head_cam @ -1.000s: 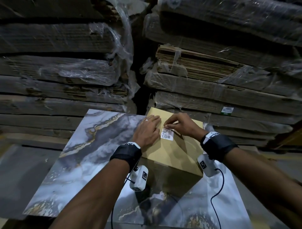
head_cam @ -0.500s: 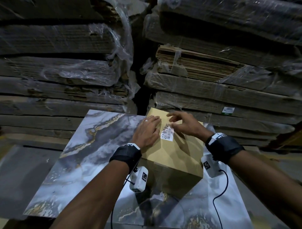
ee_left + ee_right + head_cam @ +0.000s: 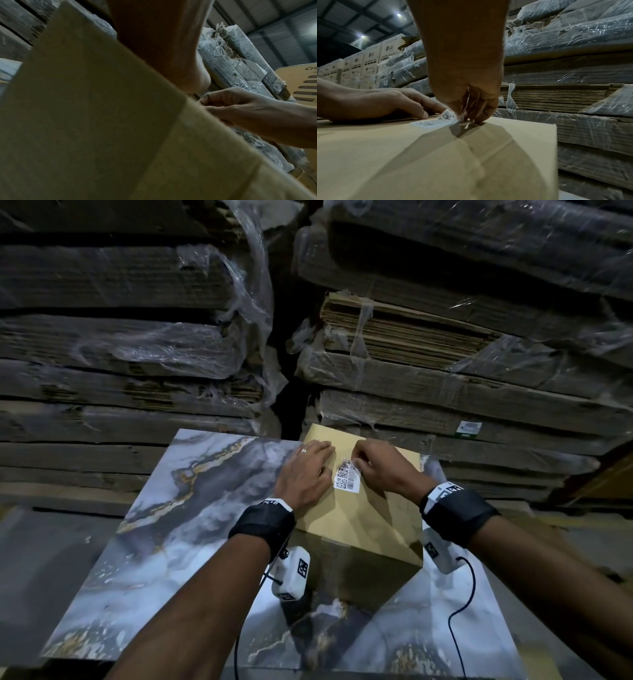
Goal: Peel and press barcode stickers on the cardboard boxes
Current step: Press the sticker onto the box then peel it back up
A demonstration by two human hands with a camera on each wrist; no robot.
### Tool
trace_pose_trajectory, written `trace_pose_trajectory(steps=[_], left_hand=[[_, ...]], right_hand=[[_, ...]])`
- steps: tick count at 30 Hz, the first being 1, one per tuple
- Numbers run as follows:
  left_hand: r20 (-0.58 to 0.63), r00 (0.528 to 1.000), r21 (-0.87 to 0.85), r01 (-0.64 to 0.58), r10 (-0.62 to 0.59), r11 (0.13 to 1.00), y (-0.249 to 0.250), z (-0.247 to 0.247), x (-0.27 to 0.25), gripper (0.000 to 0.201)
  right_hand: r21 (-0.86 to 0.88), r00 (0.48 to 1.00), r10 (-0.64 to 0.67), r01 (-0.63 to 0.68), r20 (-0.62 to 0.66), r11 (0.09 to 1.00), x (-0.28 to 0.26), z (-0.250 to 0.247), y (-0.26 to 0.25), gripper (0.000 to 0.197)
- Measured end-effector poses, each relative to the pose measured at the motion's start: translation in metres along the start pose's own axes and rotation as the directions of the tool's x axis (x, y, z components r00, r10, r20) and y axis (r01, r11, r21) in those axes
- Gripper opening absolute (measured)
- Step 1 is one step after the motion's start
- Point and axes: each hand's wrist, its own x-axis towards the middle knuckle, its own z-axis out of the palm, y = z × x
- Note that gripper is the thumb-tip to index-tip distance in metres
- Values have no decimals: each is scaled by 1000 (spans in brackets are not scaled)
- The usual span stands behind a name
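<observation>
Beyond both hands rise the shrink-wrapped stacks of flattened cardboard (image 3: pixel 445 344), the largest things in view, running wall-like past the fingertips. Under the forearms lies a marble-patterned table (image 3: pixel 178 529), which stretches out to the left of the left hand and back toward the person.

On that table stands the cardboard box (image 3: pixel 363 529), directly under both palms; one of its corners points back toward the person, between the two wrists, and another away toward the stacks. Its top face is plain brown.

The left hand (image 3: pixel 303 475) lies flat on the top of the box near its left edge, fingers straight and together, pressing down and holding nothing; a ring sits on one finger. In the right wrist view the same hand (image 3: pixel 373 102) rests palm down with its fingertips just beside the sticker.

The right hand (image 3: pixel 383 470) is just to the right of the left one, fingers curled, thumb and forefinger pinching the far end of the barcode sticker (image 3: pixel 346 475). From the left wrist view the right hand (image 3: pixel 240 108) shows curled fingers at the top edge of the box.

The sticker is between the two hands, a small white rectangle with its long axis running away from the person, roughly along the fingers' direction. Its near part lies flat on the box, while the far end curls up off the cardboard (image 3: pixel 443 117) into the pinching fingertips.
</observation>
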Motion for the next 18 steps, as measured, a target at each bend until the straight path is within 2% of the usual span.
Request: trace_pose_trajectory(steps=[9, 13, 18], left_hand=[[-13, 1000, -11, -14, 14, 1000, 1, 1, 1, 66], [-2, 1000, -1, -11, 11, 1000, 1, 2, 1, 68], [1, 999, 59, -42, 42, 997, 5, -1, 1, 56]], right_hand=[[-40, 1000, 14, -15, -5, 999, -2, -7, -15, 10], [-17, 987, 162, -162, -21, 987, 4, -13, -25, 14], [-22, 960, 277, -278, -26, 960, 16, -17, -38, 22]])
